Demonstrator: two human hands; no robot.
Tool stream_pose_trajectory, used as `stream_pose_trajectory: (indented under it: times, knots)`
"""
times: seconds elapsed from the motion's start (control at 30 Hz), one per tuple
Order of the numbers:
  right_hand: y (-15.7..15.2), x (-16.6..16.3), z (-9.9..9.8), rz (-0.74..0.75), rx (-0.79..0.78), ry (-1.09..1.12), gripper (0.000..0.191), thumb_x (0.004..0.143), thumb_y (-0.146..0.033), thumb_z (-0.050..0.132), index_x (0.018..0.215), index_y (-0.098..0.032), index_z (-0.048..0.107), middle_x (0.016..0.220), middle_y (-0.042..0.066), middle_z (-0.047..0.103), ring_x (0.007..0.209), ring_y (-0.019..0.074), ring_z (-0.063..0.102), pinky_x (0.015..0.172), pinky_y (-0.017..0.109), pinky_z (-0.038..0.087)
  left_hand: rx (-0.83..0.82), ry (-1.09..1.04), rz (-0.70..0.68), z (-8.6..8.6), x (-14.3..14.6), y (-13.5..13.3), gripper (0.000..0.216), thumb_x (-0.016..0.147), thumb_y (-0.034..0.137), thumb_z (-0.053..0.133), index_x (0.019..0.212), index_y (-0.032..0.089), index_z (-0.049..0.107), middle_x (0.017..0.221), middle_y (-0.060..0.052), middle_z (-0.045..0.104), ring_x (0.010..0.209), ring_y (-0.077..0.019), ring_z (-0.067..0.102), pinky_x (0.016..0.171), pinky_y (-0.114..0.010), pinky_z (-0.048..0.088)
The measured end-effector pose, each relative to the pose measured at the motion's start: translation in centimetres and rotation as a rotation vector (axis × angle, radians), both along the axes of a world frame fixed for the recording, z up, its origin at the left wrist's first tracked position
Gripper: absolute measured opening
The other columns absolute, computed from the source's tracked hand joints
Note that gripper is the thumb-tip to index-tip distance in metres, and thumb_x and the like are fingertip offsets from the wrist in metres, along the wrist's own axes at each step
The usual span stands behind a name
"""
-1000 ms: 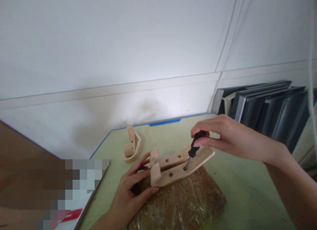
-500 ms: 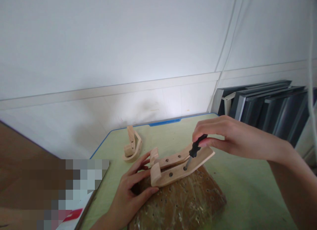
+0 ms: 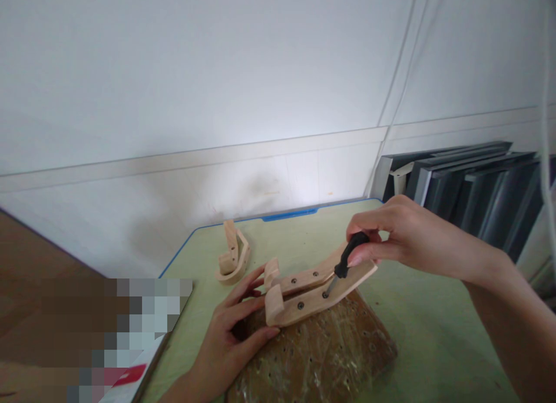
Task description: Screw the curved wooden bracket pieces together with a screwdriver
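My right hand (image 3: 382, 235) grips a black-handled screwdriver (image 3: 348, 257) between thumb and fingers. The screwdriver's tip meets a screw in the nearer of two pale wooden hooks (image 3: 310, 304), which lie side by side. My left hand (image 3: 238, 322) is closed around their left ends, thumb in front and fingers behind. Beneath them sits a brown board wrapped in clear tape (image 3: 321, 356), pitted with small holes. Dark screws show in both hooks.
More wooden hooks (image 3: 243, 255) lie on the pale green table (image 3: 434, 333) at the back left. Dark panels (image 3: 473, 189) lean against the wall at the right. A blurred-out box (image 3: 147, 356) stands at the lower left.
My right hand has turned the screwdriver and shifted slightly to the right, its fingers now placed differently on the handle. My left hand and the hooks stay almost still.
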State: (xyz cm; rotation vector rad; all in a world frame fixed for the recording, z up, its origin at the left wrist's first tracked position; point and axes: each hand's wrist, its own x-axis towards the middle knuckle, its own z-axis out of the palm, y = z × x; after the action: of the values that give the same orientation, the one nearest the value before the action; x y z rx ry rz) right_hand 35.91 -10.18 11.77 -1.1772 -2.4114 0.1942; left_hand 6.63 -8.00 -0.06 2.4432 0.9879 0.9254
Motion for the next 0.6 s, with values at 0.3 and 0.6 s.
stream_pose_trajectory:
  times: [0.3, 0.6]
  knots:
    - [-0.1, -0.5, -0.3, -0.059, 0.048, -0.03, 0.02, 0.081, -0.036, 0.054, 0.073, -0.019, 0.058, 0.053, -0.006, 0.049, 0.048, 0.0068, 0.042, 0.047, 0.021, 0.029, -0.008, 0.016, 0.017, -0.1, -0.1, 0.0, 0.028, 0.069, 0.027, 0.066, 0.097, 0.026, 0.066, 0.136, -0.006, 0.038, 0.111, -0.0252, 0.05, 0.088, -0.035, 0.047]
    - [-0.3, -1.0, 0.2, 0.237, -0.046, 0.131, 0.022, 0.086, -0.011, 0.043, 0.104, -0.014, 0.055, 0.097, 0.005, 0.059, 0.087, 0.0112, 0.053, 0.075, 0.023, 0.04, -0.024, -0.003, 0.002, 0.2, -0.1, 0.0, 0.031, 0.069, 0.027, 0.066, 0.1, 0.025, 0.065, 0.136, -0.006, 0.039, 0.114, -0.0264, 0.049, 0.089, -0.037, 0.046]
